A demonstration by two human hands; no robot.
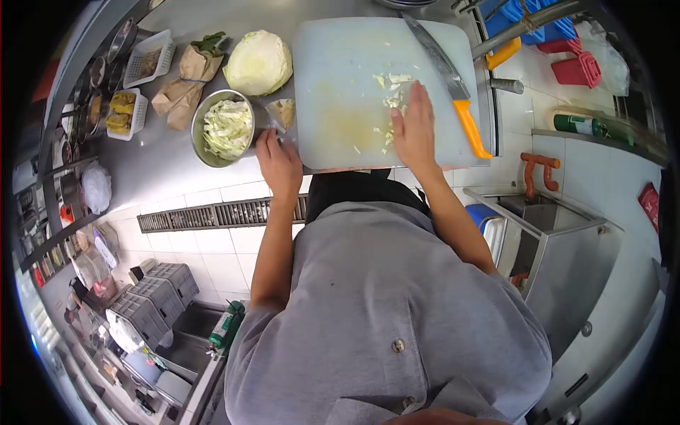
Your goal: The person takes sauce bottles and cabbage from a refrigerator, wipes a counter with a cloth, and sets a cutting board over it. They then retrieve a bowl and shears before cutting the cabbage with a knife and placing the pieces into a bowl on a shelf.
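The head camera looks straight down over the person's grey shirt (382,312) to a steel counter (163,170). A white cutting board (340,71) lies on it, its near edge toward the body.

The right hand (414,127) lies flat on the board, palm down with the fingers straight and together, pressed against a small scatter of chopped cabbage bits (393,88). It grips nothing; the bits sit at its fingertips and along its inner edge.

A long knife (446,71) with an orange handle (471,127) rests on the board just beside that hand, on its outer side, blade pointing away from the person. The hand does not touch it.

The left hand (280,163) rests at the board's left edge, fingers curled loosely, next to a round metal bowl (223,127) filled with shredded cabbage. It seems to touch the bowl's rim or a small cabbage wedge (282,112) lying between bowl and board, but the view is too distorted to tell whether it has hold of either.

Beyond the bowl sits 1 cut half cabbage (258,62), and left of it a brown paper bag (184,88) with greens poking out. 2 white baskets (138,88) of food stand farther left.
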